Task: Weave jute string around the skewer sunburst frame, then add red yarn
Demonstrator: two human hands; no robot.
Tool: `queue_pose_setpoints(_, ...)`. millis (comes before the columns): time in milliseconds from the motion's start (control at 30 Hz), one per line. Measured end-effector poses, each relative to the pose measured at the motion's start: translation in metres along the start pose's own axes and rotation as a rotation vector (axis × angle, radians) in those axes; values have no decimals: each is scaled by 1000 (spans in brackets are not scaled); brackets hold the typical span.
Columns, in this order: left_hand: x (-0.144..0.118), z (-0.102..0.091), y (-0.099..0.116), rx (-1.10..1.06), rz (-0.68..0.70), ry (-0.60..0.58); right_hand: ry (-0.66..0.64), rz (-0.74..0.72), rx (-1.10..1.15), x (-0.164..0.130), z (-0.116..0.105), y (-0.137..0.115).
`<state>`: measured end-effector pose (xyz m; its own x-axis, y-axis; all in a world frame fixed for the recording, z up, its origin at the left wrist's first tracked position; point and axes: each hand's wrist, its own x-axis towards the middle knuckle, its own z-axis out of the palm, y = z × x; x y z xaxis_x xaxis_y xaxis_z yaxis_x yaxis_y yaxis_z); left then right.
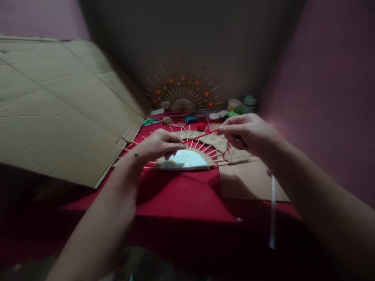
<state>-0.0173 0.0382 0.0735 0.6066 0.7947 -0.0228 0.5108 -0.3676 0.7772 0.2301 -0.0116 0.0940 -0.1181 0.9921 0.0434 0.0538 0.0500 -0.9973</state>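
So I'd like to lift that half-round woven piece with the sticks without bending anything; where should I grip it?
Probably grip the half-round woven stick piece by its straight near edge, coming from the person's side. The thin sticks fan out along the curved far side, and the red yarn runs between both hands there.

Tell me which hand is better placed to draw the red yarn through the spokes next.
Right, probably. The right hand already pinches the red yarn at its free, frayed end, above the woven fan piece. The left hand pins the other end against the spokes.
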Motion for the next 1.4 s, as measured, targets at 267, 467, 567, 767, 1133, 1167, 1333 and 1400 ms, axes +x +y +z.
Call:
queue_pose_setpoints(267,7,-4,-5,31,-109,262,-65,16,156,0,9,-1)
queue_pose_setpoints(467,-3,23,17,-268,221,562,-23,-8,244,7,20,9)
queue_pose_setpoints(567,-5,37,23,-251,245,336,-13,-45,278,11,27,13)
queue_pose_setpoints(767,-1,42,25,-142,267,322,68,-50,319,21,44,9)
queue_pose_setpoints(1133,8,52,13,-269,2,69,92,-28,396,27,50,12)
queue_pose_setpoints(1167,8,52,12,-263,-14,27,91,-33,400,28,47,13)
queue_pose_setpoints(1333,5,47,12,-231,4,-183,46,-14,385,28,31,19)
queue_pose_setpoints(1400,3,41,13,-180,19,-263,36,-22,382,28,24,20)
